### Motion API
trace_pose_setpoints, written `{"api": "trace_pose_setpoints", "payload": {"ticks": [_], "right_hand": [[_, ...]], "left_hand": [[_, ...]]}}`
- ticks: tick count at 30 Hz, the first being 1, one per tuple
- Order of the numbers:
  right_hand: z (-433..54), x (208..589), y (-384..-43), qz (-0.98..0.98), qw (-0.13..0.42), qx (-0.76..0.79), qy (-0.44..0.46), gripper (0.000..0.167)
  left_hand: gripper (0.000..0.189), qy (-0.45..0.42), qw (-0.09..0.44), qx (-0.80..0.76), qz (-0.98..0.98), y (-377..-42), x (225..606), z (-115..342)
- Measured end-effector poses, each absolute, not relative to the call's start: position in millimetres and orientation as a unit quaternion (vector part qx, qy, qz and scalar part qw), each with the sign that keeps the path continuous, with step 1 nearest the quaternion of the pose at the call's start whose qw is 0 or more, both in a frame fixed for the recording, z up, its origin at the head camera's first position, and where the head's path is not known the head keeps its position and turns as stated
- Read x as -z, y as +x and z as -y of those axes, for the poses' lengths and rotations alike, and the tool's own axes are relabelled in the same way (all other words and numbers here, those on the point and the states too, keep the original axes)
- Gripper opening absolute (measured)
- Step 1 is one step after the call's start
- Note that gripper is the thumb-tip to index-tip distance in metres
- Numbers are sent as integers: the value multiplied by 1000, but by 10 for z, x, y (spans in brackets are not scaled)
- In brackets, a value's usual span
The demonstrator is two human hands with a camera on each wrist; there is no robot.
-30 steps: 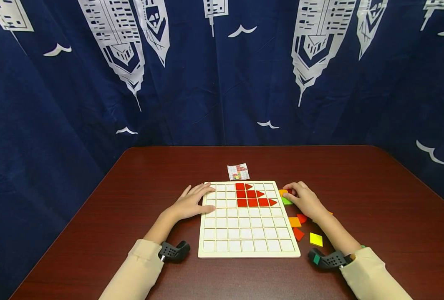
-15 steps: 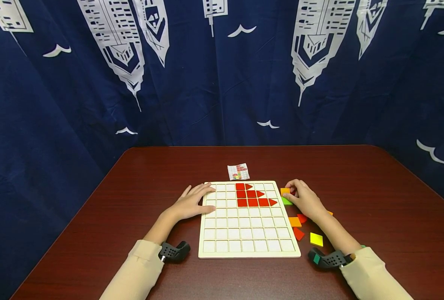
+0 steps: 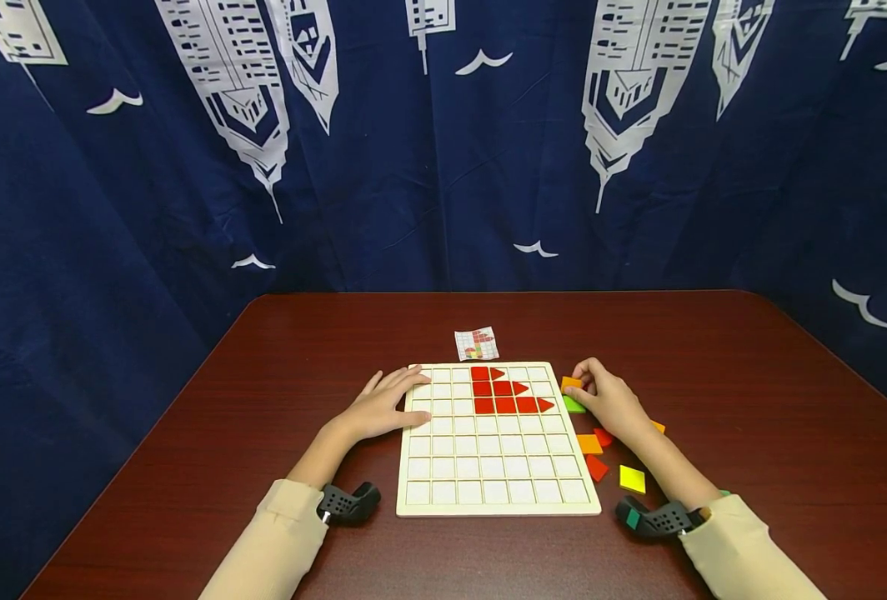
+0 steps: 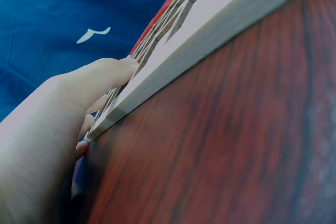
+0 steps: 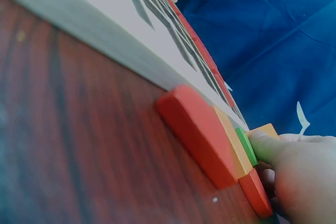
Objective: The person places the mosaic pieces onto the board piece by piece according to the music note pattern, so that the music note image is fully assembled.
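A cream grid board [image 3: 498, 510] lies on the table, with red square and pointed tiles [image 3: 503, 405] filling cells in its upper rows. My left hand [image 3: 374, 408] rests on the board's left edge, fingers and thumb stretched out over it; the left wrist view shows the thumb touching the rim. Just off the upper right edge, my right hand [image 3: 610, 403] pinches an orange tile [image 3: 571, 383] between thumb and fingers. In the right wrist view this orange tile [image 5: 265, 129] sits at the thumb tip. A green tile [image 3: 574, 405] lies right below it.
Right of the board lie another orange tile [image 3: 589, 444], red tiles [image 3: 597, 468] and a yellow tile [image 3: 632, 479]. More pieces are partly hidden by the right forearm. A small printed card [image 3: 477, 343] with a coloured grid pattern lies beyond the board's far edge.
The orange tile has come out from under my right fingers and changed its tilt. That hand has shifted slightly right and away from me. My left hand has stayed still.
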State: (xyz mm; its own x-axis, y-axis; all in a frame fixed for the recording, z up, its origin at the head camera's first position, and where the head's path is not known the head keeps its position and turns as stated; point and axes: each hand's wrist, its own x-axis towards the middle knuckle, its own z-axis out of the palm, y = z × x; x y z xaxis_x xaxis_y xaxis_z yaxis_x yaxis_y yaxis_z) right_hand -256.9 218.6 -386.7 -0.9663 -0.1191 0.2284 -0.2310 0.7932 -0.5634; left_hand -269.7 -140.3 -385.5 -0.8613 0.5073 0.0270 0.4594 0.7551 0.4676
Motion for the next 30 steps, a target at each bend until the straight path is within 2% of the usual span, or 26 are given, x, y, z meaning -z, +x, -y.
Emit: {"api": "trace_pose_setpoints", "payload": {"ticks": [14, 30], "right_hand": [[-2061, 3857, -2528, 927, 146, -326, 113, 16], [-1597, 3861, -2382, 910, 125, -358, 167, 16]], "left_hand": [[60, 260, 47, -231, -936, -2704, 3888, 1411], [61, 258, 51, -232, -936, -2698, 3860, 1410]]}}
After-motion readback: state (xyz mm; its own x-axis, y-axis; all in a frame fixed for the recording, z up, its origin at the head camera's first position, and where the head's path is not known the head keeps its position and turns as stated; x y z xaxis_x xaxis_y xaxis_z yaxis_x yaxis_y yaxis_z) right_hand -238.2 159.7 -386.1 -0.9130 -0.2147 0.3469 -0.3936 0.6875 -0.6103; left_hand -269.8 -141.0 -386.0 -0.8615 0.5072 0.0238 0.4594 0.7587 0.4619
